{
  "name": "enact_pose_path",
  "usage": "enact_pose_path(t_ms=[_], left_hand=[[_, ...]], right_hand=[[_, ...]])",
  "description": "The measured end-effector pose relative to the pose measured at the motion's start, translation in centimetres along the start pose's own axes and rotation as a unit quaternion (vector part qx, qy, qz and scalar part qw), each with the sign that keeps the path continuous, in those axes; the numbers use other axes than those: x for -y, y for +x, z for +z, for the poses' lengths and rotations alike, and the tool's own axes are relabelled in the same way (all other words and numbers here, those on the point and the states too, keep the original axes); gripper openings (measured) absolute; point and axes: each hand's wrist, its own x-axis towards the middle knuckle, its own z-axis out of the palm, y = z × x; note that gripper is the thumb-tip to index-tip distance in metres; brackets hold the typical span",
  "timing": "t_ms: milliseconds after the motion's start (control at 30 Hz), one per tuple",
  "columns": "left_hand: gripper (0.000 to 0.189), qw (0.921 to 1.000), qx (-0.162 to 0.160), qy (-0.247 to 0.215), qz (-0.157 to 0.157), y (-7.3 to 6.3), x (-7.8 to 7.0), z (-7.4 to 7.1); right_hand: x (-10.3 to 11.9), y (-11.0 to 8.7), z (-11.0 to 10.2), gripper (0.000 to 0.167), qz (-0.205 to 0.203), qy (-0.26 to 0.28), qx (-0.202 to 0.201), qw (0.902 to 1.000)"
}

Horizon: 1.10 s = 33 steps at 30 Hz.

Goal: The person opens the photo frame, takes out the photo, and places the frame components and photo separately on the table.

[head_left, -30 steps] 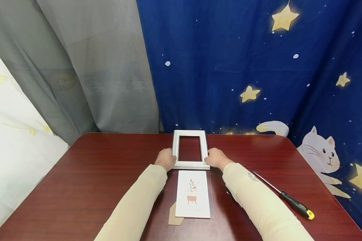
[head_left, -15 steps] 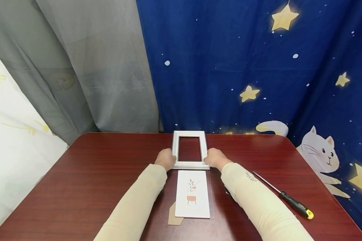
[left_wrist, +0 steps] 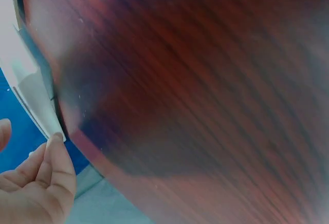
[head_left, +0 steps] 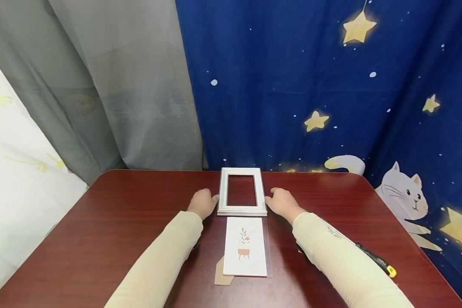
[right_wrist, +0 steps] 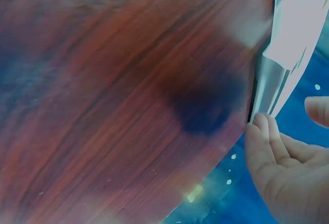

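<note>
A white picture frame [head_left: 223,192] lies flat near the far edge of the table, the red wood showing through its opening. My left hand [head_left: 202,202] is at its left side, thumb pointing at the outer edge. On the opposite side my right hand [head_left: 282,202] has its thumb tip close to the right edge. Neither hand grips it. Both wrist views show the fingers fairly straight, thumb apart, fingertips right by the frame's side [left_wrist: 36,93]. Just in front of the frame lies a white card [head_left: 246,235] printed with a potted plant.
A tan cardboard piece [head_left: 222,277] sticks out from under the card's lower left corner. Along its right side shows a clear sheet [head_left: 269,259]. On the right of the table [head_left: 119,239] is a screwdriver [head_left: 376,259], partly behind my right sleeve. Curtains [head_left: 254,107] hang beyond the table.
Both hands have let go of the frame's sides and moved outward, left hand to the left and right hand to the right. The frame stays in nearly the same place.
</note>
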Motion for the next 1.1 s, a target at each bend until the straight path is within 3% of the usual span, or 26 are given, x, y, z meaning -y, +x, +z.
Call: enact_pose_path(t_ms=[233,433,733,1100], left_hand=[[0.023,0.9999,-0.008,-0.004,0.005,-1.7,0.5,-0.8],[0.021,0.9997,-0.002,0.0,0.024,-3.5,0.6,-1.5],[0.016,0.9987,0.025,-0.02,0.039,-6.1,-0.3,-2.6],[0.018,0.9969,0.046,-0.028,0.057,-8.8,-1.5,-2.4]], right_hand=[[-0.7,-1.8,-0.9,0.039,-0.013,0.043,-0.053,0.9976],[-1.0,-3.8,-1.4,0.032,-0.032,0.055,-0.072,0.9953],[-1.0,-6.6,-1.2,0.028,-0.043,0.04,-0.062,0.9964],[-0.7,-9.6,-1.0,0.021,-0.059,0.045,-0.041,0.9964]])
